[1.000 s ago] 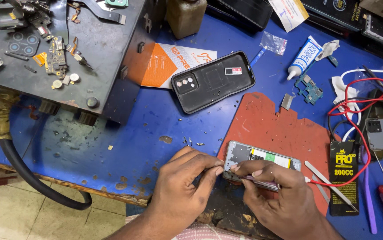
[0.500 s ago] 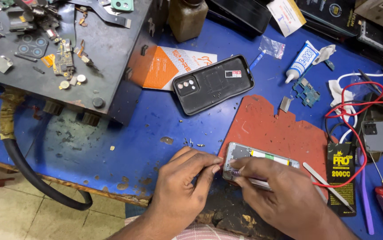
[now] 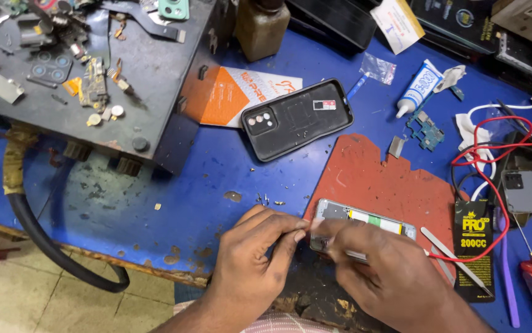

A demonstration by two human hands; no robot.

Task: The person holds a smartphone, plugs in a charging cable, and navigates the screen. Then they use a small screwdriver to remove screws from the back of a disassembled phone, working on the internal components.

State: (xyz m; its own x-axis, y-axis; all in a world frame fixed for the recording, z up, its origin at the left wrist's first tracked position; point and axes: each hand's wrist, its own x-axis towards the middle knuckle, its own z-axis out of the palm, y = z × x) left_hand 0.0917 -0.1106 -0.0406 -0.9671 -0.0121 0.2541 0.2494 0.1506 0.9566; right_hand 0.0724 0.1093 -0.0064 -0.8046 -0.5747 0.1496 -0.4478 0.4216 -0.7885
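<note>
Near desk's front edge: opened phone [image 3: 365,223] half hidden under right hand [image 3: 395,277], grip unclear; left hand [image 3: 253,259] pinching its end, fingertips blurred.

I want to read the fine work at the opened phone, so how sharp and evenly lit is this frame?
Head view: the right hand is motion-blurred over the opened phone, hiding the tool; the left hand is sharper; the black case and bench are crisp, light is even with soft shadows, no strong glare.
</note>
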